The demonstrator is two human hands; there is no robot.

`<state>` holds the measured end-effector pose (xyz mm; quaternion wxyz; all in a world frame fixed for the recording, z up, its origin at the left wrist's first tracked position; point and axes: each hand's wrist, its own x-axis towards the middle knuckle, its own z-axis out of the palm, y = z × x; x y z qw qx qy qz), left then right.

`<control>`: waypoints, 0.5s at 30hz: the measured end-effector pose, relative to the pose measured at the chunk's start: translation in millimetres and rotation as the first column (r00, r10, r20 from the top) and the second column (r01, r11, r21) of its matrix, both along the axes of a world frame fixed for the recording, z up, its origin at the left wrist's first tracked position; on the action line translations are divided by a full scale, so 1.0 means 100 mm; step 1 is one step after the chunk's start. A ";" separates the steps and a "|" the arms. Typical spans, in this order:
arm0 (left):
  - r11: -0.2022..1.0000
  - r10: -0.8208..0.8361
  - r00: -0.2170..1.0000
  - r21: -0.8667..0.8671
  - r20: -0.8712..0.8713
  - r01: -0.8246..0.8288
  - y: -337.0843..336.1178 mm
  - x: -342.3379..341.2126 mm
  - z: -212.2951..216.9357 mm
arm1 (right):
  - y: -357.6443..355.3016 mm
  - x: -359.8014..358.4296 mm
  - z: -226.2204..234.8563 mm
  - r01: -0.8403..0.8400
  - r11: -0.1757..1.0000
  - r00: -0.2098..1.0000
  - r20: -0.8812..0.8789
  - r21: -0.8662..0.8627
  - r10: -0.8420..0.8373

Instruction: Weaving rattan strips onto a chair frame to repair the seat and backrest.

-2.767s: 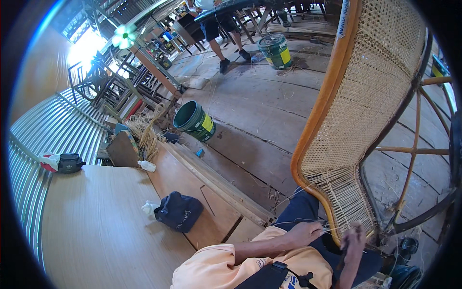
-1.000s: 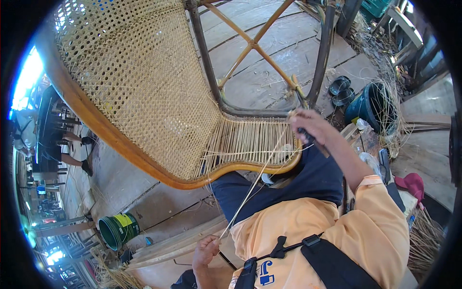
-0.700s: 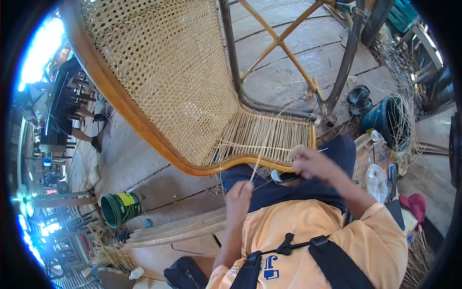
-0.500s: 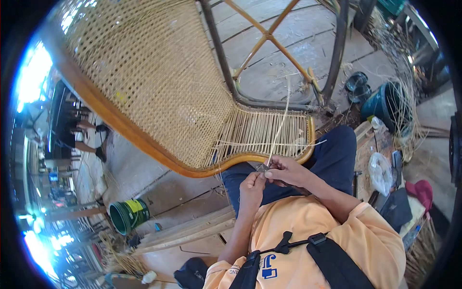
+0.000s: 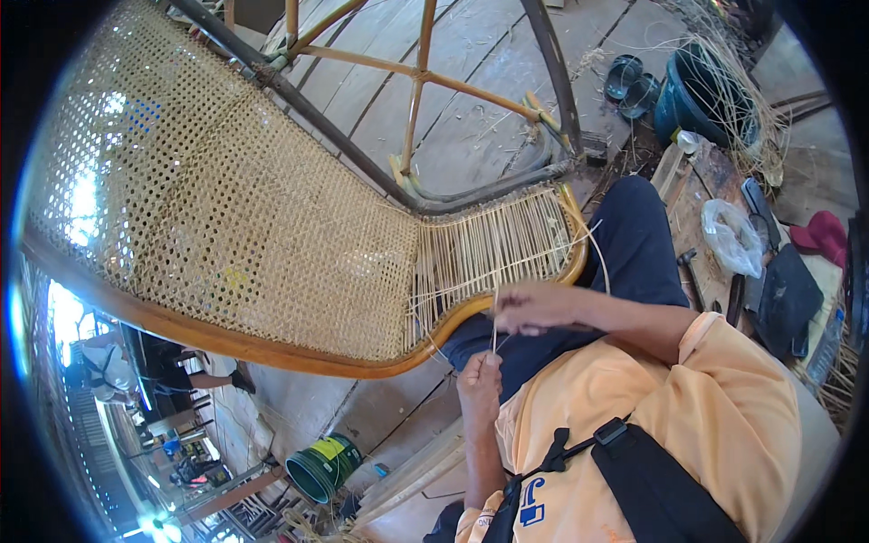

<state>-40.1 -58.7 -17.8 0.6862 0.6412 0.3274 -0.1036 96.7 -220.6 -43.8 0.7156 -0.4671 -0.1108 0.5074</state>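
Head view: L hand & R hand, together a moment ago, now sit apart over the worker's dark trousers, just off the near edge of a cane chair's seat. L, lower, pinches a pale strand btwn thumb & fingers; R, just above, is motion-blurred, fingers bent; whether it grips can't be told. The strand, which ran up across the seat, now shows mainly as a short upright length btwn the hands. That suggests work is on the strand itself, w/ the panel left alone: seat has parallel canes edge to edge, only a few crossing, vs. the closely woven backrest at L. A loose end droops past the seat's R corner.
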 end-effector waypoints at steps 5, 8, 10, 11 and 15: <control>0.987 -0.082 0.978 -0.149 -0.192 0.054 0.49 -0.56 0.01 | -0.45 0.57 -0.10 0.164 0.986 0.977 0.138 0.016 -0.165; 0.943 -0.059 0.976 -0.333 -0.208 -0.014 0.73 -0.92 0.04 | -0.67 0.80 0.04 0.201 0.979 0.969 0.149 -0.017 -0.197; 0.895 -0.035 0.973 -0.440 -0.230 -0.072 0.93 -1.19 -0.02 | -0.83 0.94 0.05 0.235 0.970 0.948 0.234 -0.059 -0.215; 0.894 -0.029 0.972 -0.441 -0.234 -0.080 1.06 -1.36 -0.04 | -0.90 1.03 0.05 0.264 0.959 0.930 0.292 -0.104 -0.224; 0.697 0.348 0.934 -0.644 -0.082 -0.316 1.73 -2.32 -0.31 | -1.38 1.44 -0.04 0.626 0.772 0.770 0.249 -0.114 -0.587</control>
